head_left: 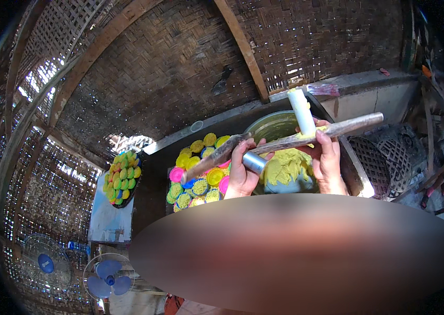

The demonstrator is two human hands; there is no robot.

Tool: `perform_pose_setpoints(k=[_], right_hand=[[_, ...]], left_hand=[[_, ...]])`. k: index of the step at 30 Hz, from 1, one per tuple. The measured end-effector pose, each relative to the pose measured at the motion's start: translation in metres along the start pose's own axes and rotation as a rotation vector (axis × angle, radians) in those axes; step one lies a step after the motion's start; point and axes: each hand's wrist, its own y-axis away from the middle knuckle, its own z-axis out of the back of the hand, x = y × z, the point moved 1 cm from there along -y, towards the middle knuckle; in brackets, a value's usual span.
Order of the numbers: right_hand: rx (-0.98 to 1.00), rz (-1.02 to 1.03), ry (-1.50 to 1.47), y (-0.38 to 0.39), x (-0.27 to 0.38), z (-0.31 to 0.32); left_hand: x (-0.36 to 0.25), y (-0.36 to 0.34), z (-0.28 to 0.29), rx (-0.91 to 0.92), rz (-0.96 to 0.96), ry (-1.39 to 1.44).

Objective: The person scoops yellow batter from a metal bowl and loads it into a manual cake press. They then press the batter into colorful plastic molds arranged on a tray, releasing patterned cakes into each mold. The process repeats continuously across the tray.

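Note:
My left hand (243, 176) grips a dark wooden bar (217, 157) with a short silver metal cylinder (254, 163) beside the fingers. My right hand (328, 163) is closed around a second, longer wooden bar (350, 124), from which a white cylinder (301, 110) stands up. They look like two parts of a hand press for dough. Yellow dough clings to the longer bar by my right fingers. Beneath my hands a mound of yellow dough (287, 165) lies in a large metal basin (269, 122). Which fingers touch the cylinders is partly hidden.
Left of the basin, colourful small cups (214, 177) stand packed together, several with yellow crumbly filling. A tray of green and yellow pieces (123, 178) sits farther left. Two fans (109, 280) are at lower left. Woven baskets (393, 157) lie at right. A blurred oval covers the lower view.

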Motion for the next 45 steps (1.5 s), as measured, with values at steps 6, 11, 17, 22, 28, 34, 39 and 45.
perform_pose_setpoints(k=[6, 11, 17, 22, 28, 34, 39, 45], right_hand=[[0.120, 0.216, -0.137, 0.003, -0.009, 0.000], [0.181, 0.242, -0.126, 0.010, -0.007, -0.011], [0.233, 0.139, -0.105, 0.012, -0.020, -0.009], [0.304, 0.039, 0.086, 0.020, -0.040, -0.015], [0.511, -0.099, 0.190, 0.037, -0.040, -0.034], [0.463, -0.102, 0.228, 0.040, -0.043, -0.036], [0.438, -0.091, 0.266, 0.039, -0.050, -0.031], [0.367, -0.039, 0.230, 0.042, -0.052, -0.031]], left_hand=[[-0.004, 0.005, -0.013, 0.187, -0.064, 0.066], [-0.001, 0.011, -0.015, 0.224, -0.062, -0.045], [-0.005, 0.011, -0.018, 0.190, -0.025, 0.015], [0.001, 0.006, -0.010, -0.044, 0.158, 0.371], [-0.001, 0.016, -0.022, -0.012, 0.196, 0.330], [0.000, 0.021, -0.024, 0.056, 0.208, 0.414], [0.003, 0.020, -0.021, 0.007, 0.211, 0.402], [0.005, 0.022, -0.025, -0.006, 0.174, 0.325]])
